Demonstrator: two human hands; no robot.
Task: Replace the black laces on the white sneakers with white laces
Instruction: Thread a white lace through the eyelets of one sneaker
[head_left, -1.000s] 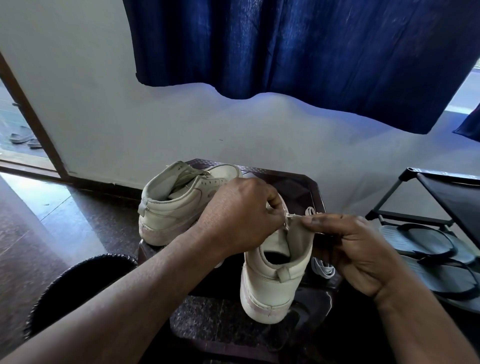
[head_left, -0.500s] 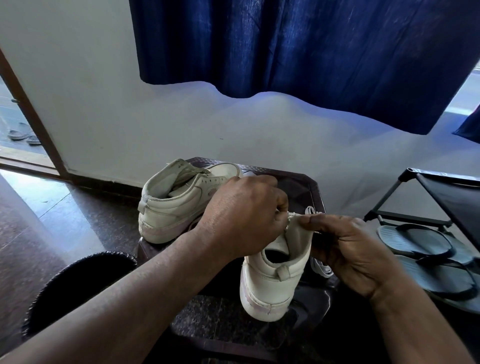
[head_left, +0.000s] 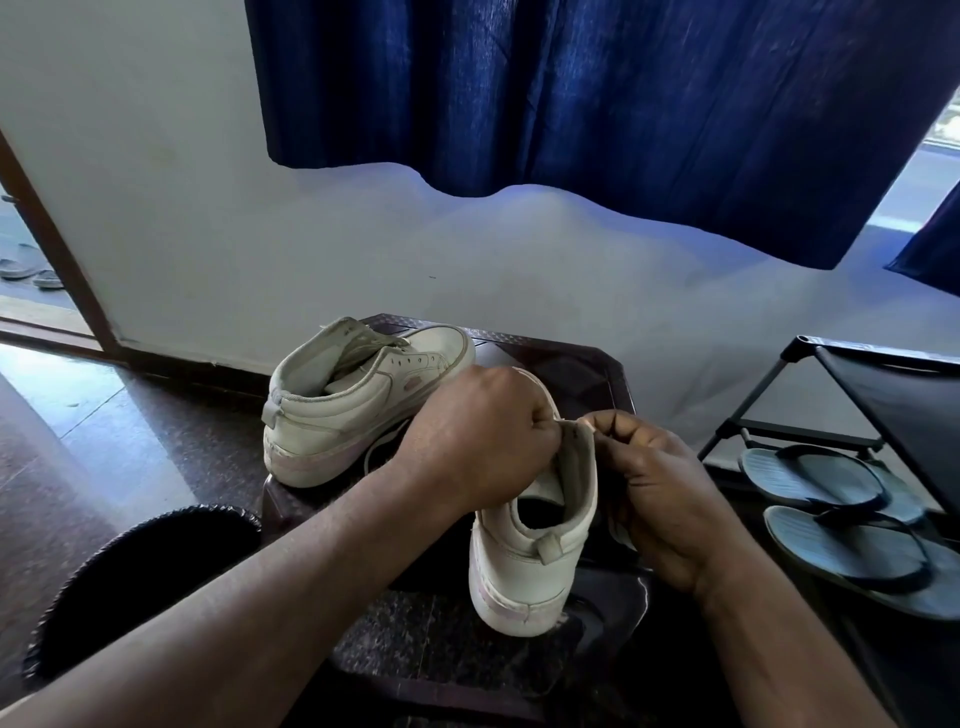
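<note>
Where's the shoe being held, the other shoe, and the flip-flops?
held sneaker (head_left: 519, 571), head view, on its heel.
other sneaker (head_left: 332, 421), head view, on its side panel.
flip-flops (head_left: 821, 545), head view, on the nearer one's footbed.

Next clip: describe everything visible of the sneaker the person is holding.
The held sneaker is white and leather-like, heel toward the camera, with a small heel tab, a dark opening and a scuffed, pinkish sole edge. It seems to rest on the dark stool. The left hand curls over its front, hiding toe and eyelets. The right hand pinches the raised top edge of its upper, where both hands' fingertips meet. No lace shows clearly.
</note>
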